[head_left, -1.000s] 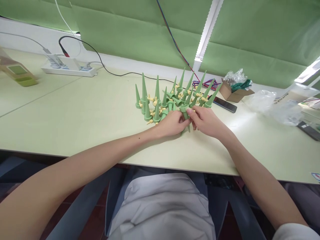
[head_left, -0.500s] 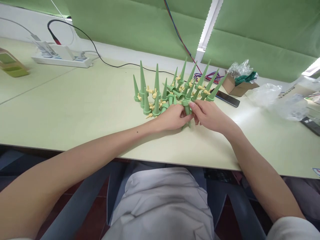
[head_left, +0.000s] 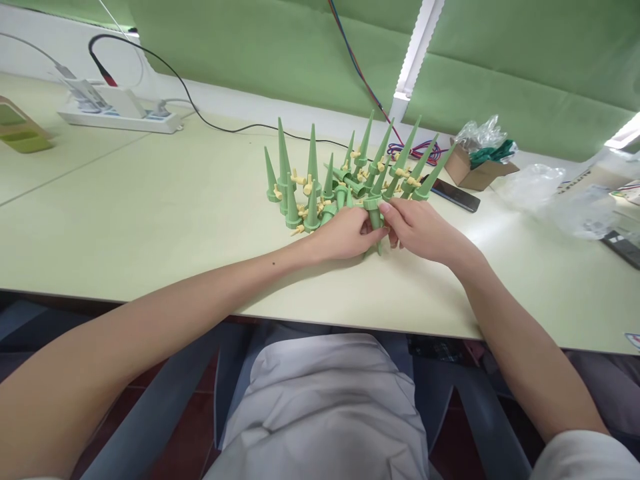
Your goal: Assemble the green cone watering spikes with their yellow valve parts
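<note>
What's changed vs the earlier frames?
Mostly the camera: the scene sits higher in the picture than a second ago. The held green spike seems slightly more upright, though the view shift may explain that. Nothing taken or let go. Left hand and right hand remain on it; other spikes and phone unchanged.

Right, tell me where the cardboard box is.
In the head view, the box sits right of centre at the back of the table, just behind the phone and right of the green spikes.
</note>
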Demonstrator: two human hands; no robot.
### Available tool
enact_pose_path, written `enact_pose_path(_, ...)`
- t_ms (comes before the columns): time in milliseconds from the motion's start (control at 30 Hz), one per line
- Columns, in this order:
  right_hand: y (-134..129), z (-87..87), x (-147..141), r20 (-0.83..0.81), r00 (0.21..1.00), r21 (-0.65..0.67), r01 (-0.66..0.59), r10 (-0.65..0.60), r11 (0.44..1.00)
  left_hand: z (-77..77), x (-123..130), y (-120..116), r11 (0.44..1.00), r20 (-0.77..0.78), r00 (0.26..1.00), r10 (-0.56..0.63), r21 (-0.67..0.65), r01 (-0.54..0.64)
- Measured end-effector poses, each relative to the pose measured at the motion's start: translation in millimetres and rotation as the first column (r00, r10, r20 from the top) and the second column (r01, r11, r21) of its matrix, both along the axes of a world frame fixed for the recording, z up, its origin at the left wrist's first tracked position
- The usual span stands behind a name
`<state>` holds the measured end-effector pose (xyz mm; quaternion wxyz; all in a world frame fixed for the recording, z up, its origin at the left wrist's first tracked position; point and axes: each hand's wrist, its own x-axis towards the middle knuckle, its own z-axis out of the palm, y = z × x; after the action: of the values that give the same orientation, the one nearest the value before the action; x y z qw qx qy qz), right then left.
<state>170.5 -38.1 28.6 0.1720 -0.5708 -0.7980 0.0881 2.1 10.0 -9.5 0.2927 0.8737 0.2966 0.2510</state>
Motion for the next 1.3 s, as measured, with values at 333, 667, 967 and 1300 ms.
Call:
enact_pose_path(333, 0.3, -3.3, -2.8, -0.105, 0.994, 0.085, 0.005, 0.004, 0.996, 0.1, -0.3, -3.2, 0.999, 0.082, 0.996, 0.046, -0.003, -0.046)
enact_pose_path(667, -2.1, -0.5, -6.7, -0.226, 0.974, 0.183, 0.029, 0.013, 0.983, 7.2, 0.0, -10.3, 0.996, 0.182, 0.979, 0.094, -0.017, -0.092)
enact_pose_path(967, -3.8, -2.1, -9.3, -0.377, 0.925, 0.227, 0.035, 0.055, 0.973, 8.2, -1.6, -11.6, 0.997, 0.207, 0.977, 0.058, 0.035, -0.067)
enact_pose_path(1300, -3.8, -4.9, -9.4, -0.53, 0.845, 0.189, 0.043, 0.066, 0.981, 10.2, -5.6, -9.8, 0.996, 0.218, 0.976, -0.007, 0.086, -0.012)
